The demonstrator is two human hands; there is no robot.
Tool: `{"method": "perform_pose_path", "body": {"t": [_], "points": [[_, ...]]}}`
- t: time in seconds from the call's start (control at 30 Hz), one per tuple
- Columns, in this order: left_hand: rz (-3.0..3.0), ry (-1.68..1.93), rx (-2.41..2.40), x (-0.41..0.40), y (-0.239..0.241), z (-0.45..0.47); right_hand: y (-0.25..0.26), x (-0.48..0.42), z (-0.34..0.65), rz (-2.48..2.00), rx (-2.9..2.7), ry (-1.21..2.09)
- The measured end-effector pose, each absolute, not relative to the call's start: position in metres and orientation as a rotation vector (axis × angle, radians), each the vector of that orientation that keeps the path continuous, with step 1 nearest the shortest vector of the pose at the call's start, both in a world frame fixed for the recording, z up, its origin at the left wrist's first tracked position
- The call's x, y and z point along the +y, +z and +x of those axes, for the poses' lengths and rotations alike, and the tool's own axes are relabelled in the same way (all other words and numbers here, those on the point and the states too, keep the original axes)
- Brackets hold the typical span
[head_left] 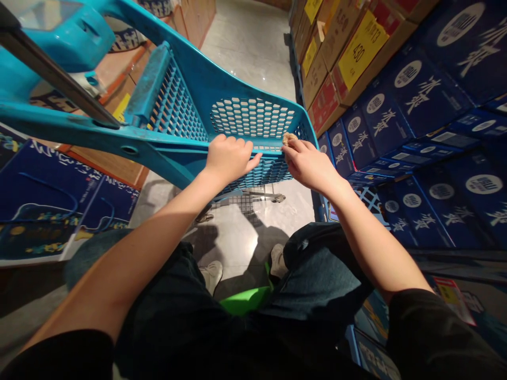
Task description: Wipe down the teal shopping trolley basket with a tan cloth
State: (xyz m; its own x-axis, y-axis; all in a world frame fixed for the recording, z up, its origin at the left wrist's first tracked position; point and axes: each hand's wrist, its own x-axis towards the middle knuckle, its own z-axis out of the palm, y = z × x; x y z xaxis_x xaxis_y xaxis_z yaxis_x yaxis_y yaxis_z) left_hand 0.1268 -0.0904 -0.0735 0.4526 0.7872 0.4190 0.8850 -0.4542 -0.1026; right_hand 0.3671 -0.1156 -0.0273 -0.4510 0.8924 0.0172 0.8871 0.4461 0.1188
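Observation:
A blue plastic shopping cart [204, 76] stands across the view in front of me, its basket walls pierced with a mesh of holes. My left hand [228, 158] is closed over the near rim of the basket, thumb pointing right. Farther right on the same rim, my right hand [311, 164] pinches a crumpled tan cloth [289, 139] against the cart's edge near the corner. Most of the cloth is hidden under the fingers. Below the rim, a caster [279, 198] of the cart shows above the floor.
Stacked dark blue cartons [420, 100] and brown boxes with yellow price signs [362, 50] line the right side. Blue gift bags [43, 200] stand at the left. Something bright green [245, 301] lies between my legs, above the tiled floor [245, 232].

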Motion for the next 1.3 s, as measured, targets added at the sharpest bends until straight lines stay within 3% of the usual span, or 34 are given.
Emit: {"method": "perform_pose_path", "body": {"t": [0.33,0.77,0.97,1.3], "points": [[-2.384,-0.486,-1.414,-0.088,-0.077,0.125,-0.023,-0.115,0.318,1.464,2.755,0.146],[-2.409,-0.496,-1.427,-0.088,-0.078,0.127,-0.04,-0.105,0.396,1.648,2.767,0.026],[-2.396,-0.508,-1.434,-0.087,-0.078,0.125,-0.034,-0.101,0.381,1.676,2.658,0.106],[-2.403,-0.542,-1.429,-0.087,-0.08,0.122,-0.044,-0.11,0.346,1.426,2.948,0.038]]}}
